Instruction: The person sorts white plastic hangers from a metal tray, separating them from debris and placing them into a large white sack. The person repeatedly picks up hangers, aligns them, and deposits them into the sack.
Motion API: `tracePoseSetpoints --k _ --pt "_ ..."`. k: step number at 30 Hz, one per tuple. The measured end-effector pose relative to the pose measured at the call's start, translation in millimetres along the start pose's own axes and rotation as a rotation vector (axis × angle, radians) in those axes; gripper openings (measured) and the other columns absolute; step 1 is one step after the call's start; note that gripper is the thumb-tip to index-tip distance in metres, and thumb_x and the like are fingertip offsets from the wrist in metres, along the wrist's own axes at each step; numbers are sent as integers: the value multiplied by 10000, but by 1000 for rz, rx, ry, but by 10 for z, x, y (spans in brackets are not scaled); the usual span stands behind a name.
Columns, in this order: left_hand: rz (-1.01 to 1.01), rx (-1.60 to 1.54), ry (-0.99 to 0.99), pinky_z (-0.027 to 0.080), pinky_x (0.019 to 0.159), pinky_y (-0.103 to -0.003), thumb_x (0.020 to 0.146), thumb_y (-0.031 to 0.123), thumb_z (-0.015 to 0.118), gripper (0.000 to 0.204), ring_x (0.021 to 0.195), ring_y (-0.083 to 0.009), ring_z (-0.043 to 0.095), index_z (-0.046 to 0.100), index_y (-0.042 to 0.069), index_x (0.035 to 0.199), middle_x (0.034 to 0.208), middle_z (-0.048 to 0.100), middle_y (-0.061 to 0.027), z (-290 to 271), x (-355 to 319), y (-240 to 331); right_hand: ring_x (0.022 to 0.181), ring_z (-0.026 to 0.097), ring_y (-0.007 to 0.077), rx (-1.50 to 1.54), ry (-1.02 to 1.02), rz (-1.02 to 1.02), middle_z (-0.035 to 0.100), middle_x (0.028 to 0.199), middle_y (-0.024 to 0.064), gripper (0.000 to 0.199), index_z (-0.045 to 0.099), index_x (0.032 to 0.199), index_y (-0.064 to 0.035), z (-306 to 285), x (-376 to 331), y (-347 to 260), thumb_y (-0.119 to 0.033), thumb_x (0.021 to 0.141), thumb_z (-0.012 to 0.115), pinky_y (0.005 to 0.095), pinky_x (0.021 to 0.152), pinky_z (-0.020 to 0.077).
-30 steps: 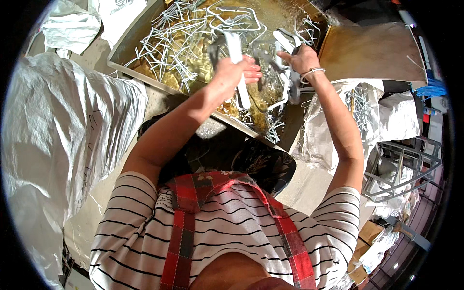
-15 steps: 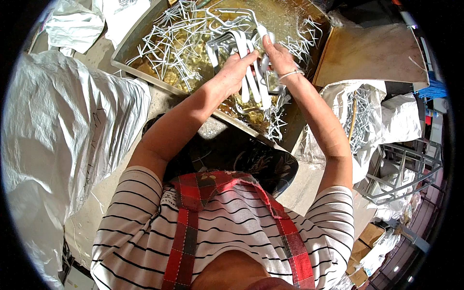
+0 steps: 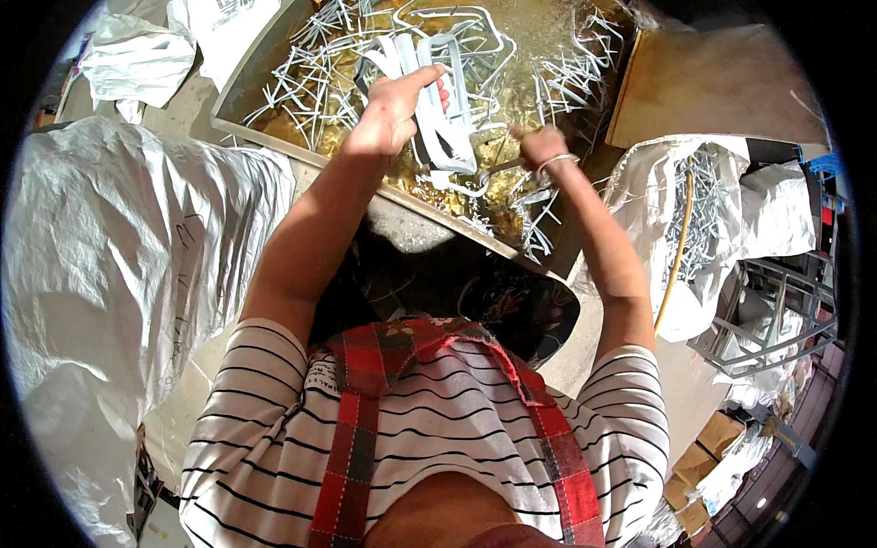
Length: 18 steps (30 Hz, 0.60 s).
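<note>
My left hand (image 3: 391, 111) grips a bunch of flat white plastic pieces (image 3: 437, 100), held upright over a metal tray (image 3: 274, 146). The tray is full of tangled white plastic pieces (image 3: 311, 73) lying on a yellowish bottom. My right hand (image 3: 539, 146) is closed lower and to the right, holding a thin metal tool (image 3: 498, 168) whose tip reaches under the bunch. A bracelet sits on my right wrist.
A large white sack (image 3: 100, 274) bulges at my left. Another white sack (image 3: 703, 210) at my right holds more white pieces and a yellow stick. A brown board (image 3: 722, 82) lies at the back right. A grey metal frame (image 3: 776, 310) and cardboard boxes (image 3: 703, 447) stand lower right.
My left hand has lifted the bunch of white pieces higher and to the left. My right hand has dropped down and away from the bunch, now holding the thin tool.
</note>
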<state>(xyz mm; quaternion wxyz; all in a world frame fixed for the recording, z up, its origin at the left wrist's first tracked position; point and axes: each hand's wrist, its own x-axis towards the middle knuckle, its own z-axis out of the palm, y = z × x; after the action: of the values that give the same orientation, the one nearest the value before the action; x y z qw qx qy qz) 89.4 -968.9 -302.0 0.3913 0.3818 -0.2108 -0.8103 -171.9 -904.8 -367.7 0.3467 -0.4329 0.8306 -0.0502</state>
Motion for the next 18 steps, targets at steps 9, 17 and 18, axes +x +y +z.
tracePoseSetpoints --k 9,17,18 --pt "138 -37 -112 508 560 -299 830 131 631 257 568 -163 562 535 -26 1008 675 554 -48 -3 -233 137 804 622 311 169 174 188 635 813 228 391 608 786 45 1426 393 365 -346 773 609 356 683 469" --pt "26 155 345 495 514 -306 830 177 636 221 569 -172 567 589 -14 929 744 607 -102 142 -110 134 653 609 267 1288 -195 -232 537 832 180 490 315 1097 38 734 -316 -276 169 681 538 388 592 552" --pt "11 98 223 510 538 -321 832 208 633 211 607 -188 594 587 13 898 775 625 -101 -130 133 -29 670 610 242 1253 -240 -326 549 850 153 530 326 1119 34 695 -392 -342 159 672 580 349 595 544"
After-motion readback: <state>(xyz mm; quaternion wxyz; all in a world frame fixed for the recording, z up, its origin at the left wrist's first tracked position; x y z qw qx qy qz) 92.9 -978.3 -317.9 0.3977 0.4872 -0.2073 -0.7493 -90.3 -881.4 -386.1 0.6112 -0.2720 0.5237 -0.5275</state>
